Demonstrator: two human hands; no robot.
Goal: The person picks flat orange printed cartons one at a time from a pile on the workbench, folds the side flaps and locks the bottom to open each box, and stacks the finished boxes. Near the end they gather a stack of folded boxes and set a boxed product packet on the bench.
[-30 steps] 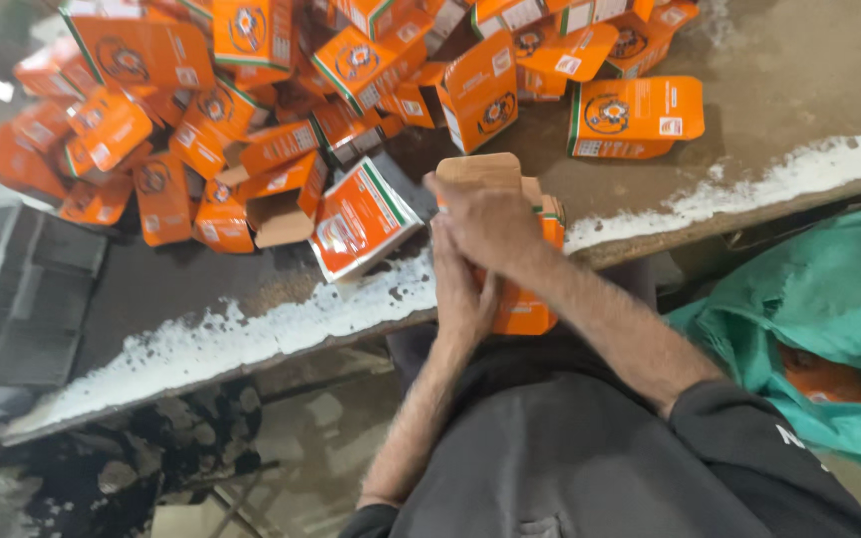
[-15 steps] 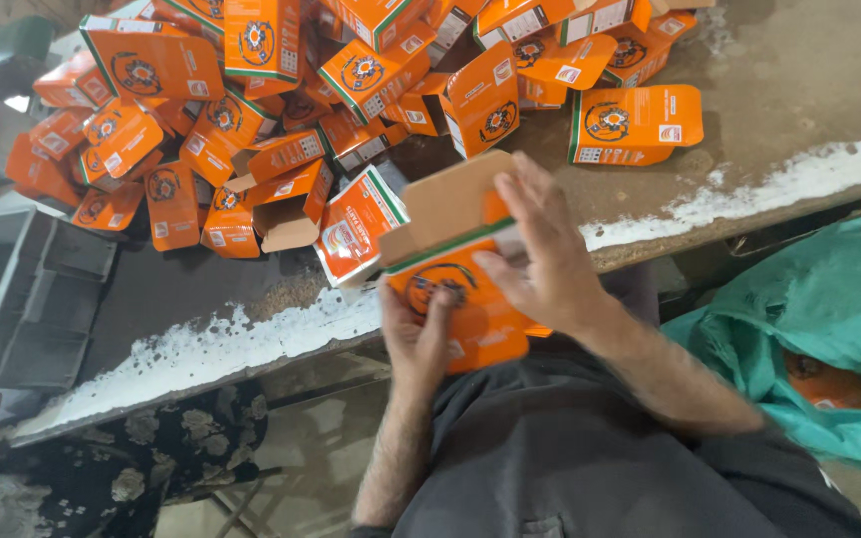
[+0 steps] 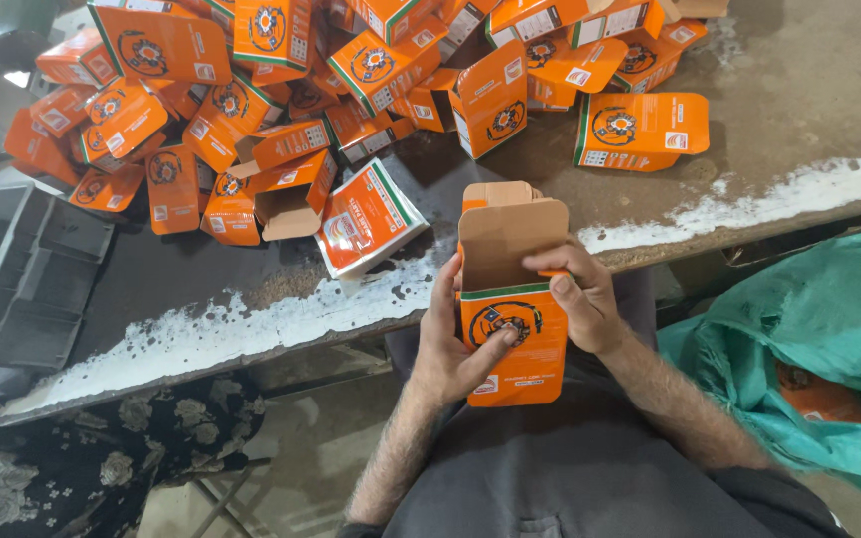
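From my remote feed, going left to right: a grey tray (image 3: 22,284) is sitting at the bench's (image 3: 799,90) far end, and orange cartons (image 3: 281,120) are lying heaped across its top. Below the bench edge, my left hand (image 3: 450,349) is clamping its fingers and thumb on an upright orange box (image 3: 510,329), flap open. My right hand (image 3: 580,299) is pinching the box's right side. A green cloth bag (image 3: 819,339) is lying rightmost.

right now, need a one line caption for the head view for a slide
Both hands, left hand and right hand, hold an open orange carton above a worktable piled with matching cartons.
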